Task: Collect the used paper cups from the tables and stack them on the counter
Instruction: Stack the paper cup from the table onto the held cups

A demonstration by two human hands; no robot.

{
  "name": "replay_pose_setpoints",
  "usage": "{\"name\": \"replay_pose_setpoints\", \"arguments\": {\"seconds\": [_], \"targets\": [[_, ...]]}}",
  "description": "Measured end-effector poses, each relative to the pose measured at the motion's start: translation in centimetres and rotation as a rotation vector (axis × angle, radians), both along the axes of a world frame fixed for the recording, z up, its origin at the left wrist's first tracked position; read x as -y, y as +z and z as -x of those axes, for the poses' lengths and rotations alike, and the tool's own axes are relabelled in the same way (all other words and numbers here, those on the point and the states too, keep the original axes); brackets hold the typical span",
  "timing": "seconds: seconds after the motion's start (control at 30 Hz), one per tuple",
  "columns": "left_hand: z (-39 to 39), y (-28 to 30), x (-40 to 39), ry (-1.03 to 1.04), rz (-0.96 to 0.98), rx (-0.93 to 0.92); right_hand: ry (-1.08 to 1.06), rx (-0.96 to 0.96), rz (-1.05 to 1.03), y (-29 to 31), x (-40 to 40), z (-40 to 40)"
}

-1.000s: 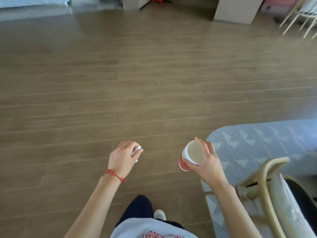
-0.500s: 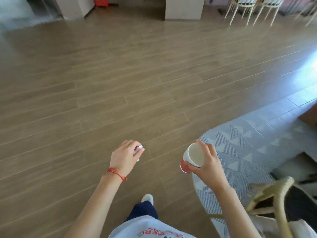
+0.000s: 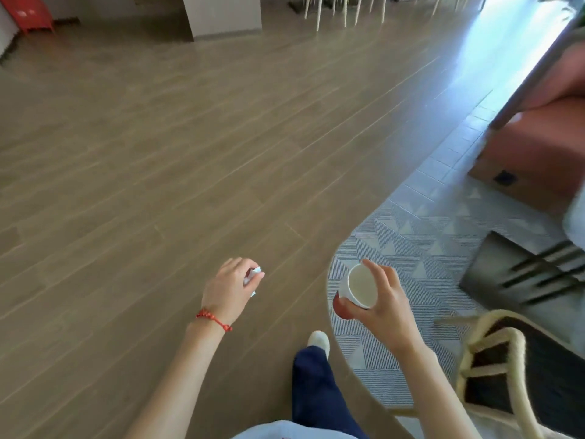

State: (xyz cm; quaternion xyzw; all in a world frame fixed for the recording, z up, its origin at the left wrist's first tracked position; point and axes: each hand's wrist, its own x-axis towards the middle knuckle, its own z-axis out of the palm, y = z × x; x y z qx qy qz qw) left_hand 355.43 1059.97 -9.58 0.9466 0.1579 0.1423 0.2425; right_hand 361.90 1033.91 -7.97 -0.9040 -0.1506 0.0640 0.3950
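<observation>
— What is the right hand (image 3: 384, 307) doing?

— It is curled around a paper cup (image 3: 356, 289), thumb under the red body, fingers arched over the white rim. The cup is tipped on its side so its mouth faces the camera, and the inside looks pale and empty. It is carried in the air above the edge of the patterned rug (image 3: 421, 248), not resting on anything.

— And the left hand (image 3: 228, 288)?

— Closed into a loose fist around something small, white and crumpled (image 3: 253, 275). Only bits of it poke out between the fingertips, so I cannot tell whether it is a tissue, a wrapper or a squashed cup. A red cord bracelet (image 3: 213, 318) sits on that wrist.

— Do the hands touch?

— No, they are apart, with bare wooden floor (image 3: 158, 153) between them. Both forearms reach forward from the bottom of the view.

— What lies around them?

— Below, a dark blue trouser leg (image 3: 316, 391) and a pale shoe (image 3: 319, 340) stepping at the rug's curved border. At lower right, a chair with a light rounded frame (image 3: 506, 359) and a dark seat. Farther right, on the rug, stands a reddish-brown upholstered piece (image 3: 531, 147), and nearer, a dark slatted thing, blurred.

— And farther off?

— A pale block-shaped base (image 3: 224, 14) at the top, a red cabinet (image 3: 28, 9) in the top left corner, and thin light chair legs (image 3: 345, 7) along the top edge.
</observation>
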Motion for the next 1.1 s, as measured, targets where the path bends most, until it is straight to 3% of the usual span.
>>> {"name": "replay_pose_setpoints", "arguments": {"seconds": [0.53, 1.1], "targets": [[-31.0, 0.6, 4.6, -0.346, -0.002, 0.209, -0.229, 0.070, 0.037, 1.2, 5.2, -23.9], [-66.5, -0.9, 7.4, -0.627, -0.034, 0.136, -0.555, 0.060, 0.022, 0.3, 7.0, -52.0]]}}
